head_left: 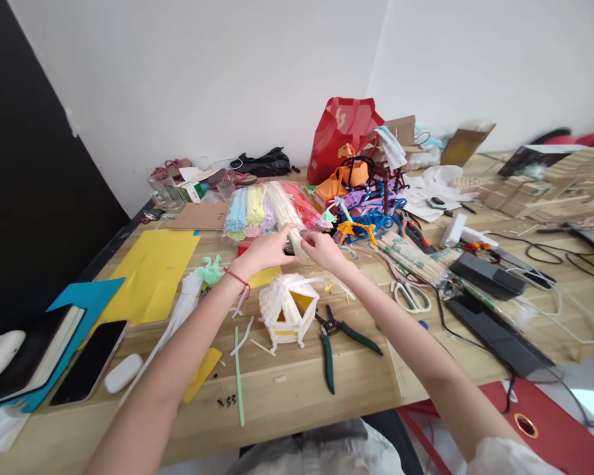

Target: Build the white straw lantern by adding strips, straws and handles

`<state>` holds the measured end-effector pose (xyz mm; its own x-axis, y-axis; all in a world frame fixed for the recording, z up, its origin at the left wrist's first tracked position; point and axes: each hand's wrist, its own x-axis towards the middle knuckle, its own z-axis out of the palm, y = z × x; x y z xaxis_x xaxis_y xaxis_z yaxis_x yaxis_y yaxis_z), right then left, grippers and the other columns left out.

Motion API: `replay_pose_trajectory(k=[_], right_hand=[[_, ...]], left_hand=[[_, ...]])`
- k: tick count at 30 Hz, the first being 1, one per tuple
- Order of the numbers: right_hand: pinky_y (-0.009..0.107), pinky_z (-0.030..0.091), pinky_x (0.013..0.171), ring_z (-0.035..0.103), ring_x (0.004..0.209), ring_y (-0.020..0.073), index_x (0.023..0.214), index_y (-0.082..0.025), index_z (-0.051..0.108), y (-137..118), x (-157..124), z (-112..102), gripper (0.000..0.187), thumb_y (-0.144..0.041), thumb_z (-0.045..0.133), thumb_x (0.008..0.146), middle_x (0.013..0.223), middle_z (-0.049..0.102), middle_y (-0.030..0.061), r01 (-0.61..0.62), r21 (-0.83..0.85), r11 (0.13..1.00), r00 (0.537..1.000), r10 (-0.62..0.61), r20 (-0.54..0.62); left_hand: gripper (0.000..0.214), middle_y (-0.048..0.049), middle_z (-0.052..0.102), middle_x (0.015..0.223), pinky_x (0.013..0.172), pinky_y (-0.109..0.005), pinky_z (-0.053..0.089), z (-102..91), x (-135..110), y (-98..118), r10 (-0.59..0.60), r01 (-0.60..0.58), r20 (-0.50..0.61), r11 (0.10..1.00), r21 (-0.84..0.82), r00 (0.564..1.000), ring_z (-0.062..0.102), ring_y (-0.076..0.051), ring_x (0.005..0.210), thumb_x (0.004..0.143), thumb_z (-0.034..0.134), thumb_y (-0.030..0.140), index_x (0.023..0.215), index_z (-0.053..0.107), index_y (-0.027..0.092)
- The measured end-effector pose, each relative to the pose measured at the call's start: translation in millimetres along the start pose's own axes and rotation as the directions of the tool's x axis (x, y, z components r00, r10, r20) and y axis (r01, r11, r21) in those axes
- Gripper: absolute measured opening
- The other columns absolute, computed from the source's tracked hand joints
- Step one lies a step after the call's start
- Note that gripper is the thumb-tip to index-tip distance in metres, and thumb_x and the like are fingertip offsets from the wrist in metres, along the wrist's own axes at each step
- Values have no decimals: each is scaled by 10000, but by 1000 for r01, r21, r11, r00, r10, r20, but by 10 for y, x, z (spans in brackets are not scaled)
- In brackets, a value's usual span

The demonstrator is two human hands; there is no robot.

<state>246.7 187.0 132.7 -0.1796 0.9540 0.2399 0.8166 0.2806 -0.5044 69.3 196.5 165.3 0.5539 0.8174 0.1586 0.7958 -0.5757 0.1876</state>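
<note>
Both arms reach forward over the table. My left hand point(274, 247) curls around the lower end of a bundle of cream pipe cleaners point(284, 204), which leans over packs of coloured pipe cleaners point(250, 208). At that same end, my right hand point(321, 249) has its fingers closed in a pinch; what lies between them is too small to make out. Below the hands stands a little white house of pipe cleaners point(288, 323) with yellow panels. Green-handled wire strippers point(330, 323) lie spread beside it. A pale green strip point(238, 379) lies nearer the front edge.
A red bag point(344, 135) stands at the back beside a heap of coloured pipe-cleaner shapes point(371, 204). Scissors point(412, 297), cables and a black box point(488, 274) lie to the right. Yellow sheets point(151, 274), a phone point(92, 361) and a white case point(123, 373) lie left.
</note>
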Motion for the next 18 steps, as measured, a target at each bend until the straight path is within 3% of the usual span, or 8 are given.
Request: replay_pose_trajectory(k=[3,7,14,18], right_hand=[[244,309,579,532,611,147,716,-152,610,-29,25,-13,221,-236,454,847,697,657,66,28,31,999,1000,-28,0],[240,310,590,526,623,140,719,-150,605,-27,23,-68,204,-217,457,844,715,654,64,68,72,995,998,-68,-7],[238,311,575,463,562,122,645,-164,575,-3,-66,-186,228,-267,492,831,598,566,8,108,165,980,992,-96,-78],[235,313,561,437,550,117,636,-171,542,-43,-147,-299,205,-274,490,805,561,503,-17,124,225,966,982,-88,-164]], left_hand=[[894,-99,703,958,683,-293,451,154,273,30,65,-66,82,998,2,994,675,-324,939,671,730,575,1388,343,208],[784,-113,708,928,730,-330,465,278,332,51,76,-85,75,990,113,994,677,-349,931,656,747,553,1280,436,195],[315,-133,703,947,745,-327,468,381,352,-71,21,-24,23,990,141,1000,675,-307,931,846,559,352,1100,549,166],[252,-128,704,949,756,-316,463,413,429,-131,-30,30,0,990,139,1000,677,-270,918,909,432,282,1094,555,161]])
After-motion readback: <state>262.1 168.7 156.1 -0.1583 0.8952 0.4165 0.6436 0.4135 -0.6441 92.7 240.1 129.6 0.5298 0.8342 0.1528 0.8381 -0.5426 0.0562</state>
